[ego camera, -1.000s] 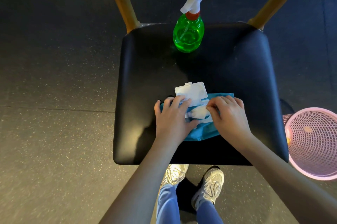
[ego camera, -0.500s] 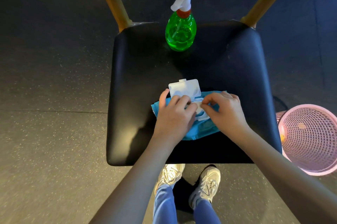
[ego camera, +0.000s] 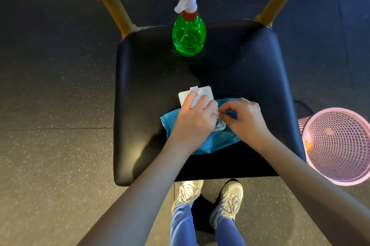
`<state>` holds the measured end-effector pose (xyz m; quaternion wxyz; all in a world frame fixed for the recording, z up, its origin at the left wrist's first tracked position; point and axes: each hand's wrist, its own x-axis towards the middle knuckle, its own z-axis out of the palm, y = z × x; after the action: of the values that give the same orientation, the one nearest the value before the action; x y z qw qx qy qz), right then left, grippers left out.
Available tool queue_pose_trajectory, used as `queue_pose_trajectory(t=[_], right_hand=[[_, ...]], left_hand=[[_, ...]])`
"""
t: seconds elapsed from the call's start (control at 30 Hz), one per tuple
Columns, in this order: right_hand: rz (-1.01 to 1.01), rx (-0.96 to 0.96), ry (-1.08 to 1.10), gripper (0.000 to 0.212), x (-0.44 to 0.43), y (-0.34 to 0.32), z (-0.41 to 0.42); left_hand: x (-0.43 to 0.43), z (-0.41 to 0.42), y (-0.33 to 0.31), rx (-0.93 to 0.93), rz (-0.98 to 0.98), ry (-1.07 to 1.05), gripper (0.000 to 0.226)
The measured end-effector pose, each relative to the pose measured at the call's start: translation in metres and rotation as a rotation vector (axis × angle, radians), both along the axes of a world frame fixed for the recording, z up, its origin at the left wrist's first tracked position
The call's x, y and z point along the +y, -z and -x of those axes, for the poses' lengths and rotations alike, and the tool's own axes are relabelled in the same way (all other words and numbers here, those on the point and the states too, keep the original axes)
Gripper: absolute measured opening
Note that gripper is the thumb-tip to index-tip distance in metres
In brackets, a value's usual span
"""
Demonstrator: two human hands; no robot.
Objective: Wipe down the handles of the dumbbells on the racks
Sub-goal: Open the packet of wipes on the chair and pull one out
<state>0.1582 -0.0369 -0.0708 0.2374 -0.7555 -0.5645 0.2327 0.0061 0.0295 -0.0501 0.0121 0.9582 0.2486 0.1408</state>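
Through the head camera I saw dark, speckled floor (ego camera: 50, 85) on the left. Next came the black chair seat (ego camera: 152, 77). The left hand (ego camera: 195, 123) lay on top of the blue wipe pack (ego camera: 218, 141), and the pack lay on the front half of the seat. The hand's fingers were almost straight. They pressed on the white lid (ego camera: 202, 90), which was flipped open toward the back of the chair. That hand held nothing.

A green spray bottle (ego camera: 189, 35) stood up at the back of the seat, well apart from the pack.

The right hand (ego camera: 246, 121) was just beside the left one, over the hole in the pack. Its thumb and first finger pinched a small white bit of wipe (ego camera: 217, 113). Its other fingers were curled.

Far right, a pink mesh basket (ego camera: 338, 145) stood near the chair.
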Motion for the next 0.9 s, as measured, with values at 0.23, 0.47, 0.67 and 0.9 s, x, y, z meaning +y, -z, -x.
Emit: queue_pose_trajectory(t=[0.23,0.47,0.67,0.9], right_hand=[[0.031,-0.017,0.002,0.011,-0.007,-0.004,0.000],[0.035,0.001,0.036,0.020,-0.010,-0.006,0.014],[-0.109,-0.085,0.059,0.027,-0.008,-0.005,0.031],[-0.153,-0.272,-0.086,0.030,-0.002,0.000,0.028]], left_hand=[[0.010,-0.005,-0.003,0.049,0.077,-0.073,0.018],[0.009,0.009,-0.008,-0.175,0.976,-0.592,0.012],[0.011,0.007,-0.023,-0.350,1.348,-0.757,0.014],[0.009,0.002,-0.031,-0.486,1.549,-0.854,0.017]])
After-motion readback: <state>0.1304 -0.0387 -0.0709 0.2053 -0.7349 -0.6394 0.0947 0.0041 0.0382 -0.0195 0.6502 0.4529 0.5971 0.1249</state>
